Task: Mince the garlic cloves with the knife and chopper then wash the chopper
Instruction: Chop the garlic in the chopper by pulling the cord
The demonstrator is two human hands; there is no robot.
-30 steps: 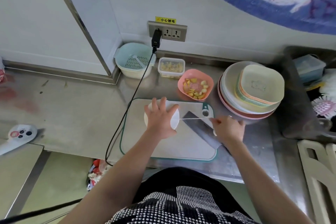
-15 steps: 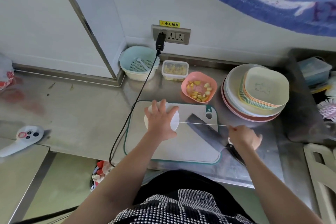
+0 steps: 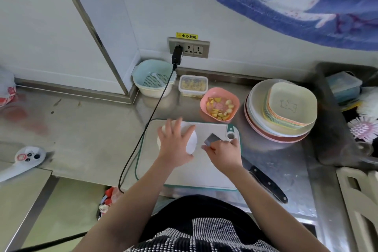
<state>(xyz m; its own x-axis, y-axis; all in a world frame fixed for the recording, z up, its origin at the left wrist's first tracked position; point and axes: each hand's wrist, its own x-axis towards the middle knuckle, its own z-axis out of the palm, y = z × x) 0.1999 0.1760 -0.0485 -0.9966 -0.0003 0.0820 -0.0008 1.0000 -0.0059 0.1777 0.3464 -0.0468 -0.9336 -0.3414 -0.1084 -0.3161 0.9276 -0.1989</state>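
Observation:
A white round pull-cord chopper (image 3: 192,141) stands on the left part of the white cutting board (image 3: 204,174). My left hand (image 3: 176,143) presses flat on its lid, fingers spread. My right hand (image 3: 224,154) is close beside the chopper on its right, fingers curled round the cord's pull grip; the grip itself is hidden and no cord shows. The knife (image 3: 266,183) lies diagonally on the board, its blade partly under my right hand and its black handle over the board's near-right corner. A pink bowl (image 3: 235,101) behind the board holds garlic pieces.
A clear tub (image 3: 193,86) and a pale blue colander (image 3: 154,80) stand by the wall. A black cable (image 3: 143,135) runs from the socket past the board's left edge. Stacked plates (image 3: 286,108) sit to the right, and a sink (image 3: 331,129) beyond them.
My right hand drew the cord out to the right, then came back to the chopper, and the cord went in. My left hand stayed on the lid.

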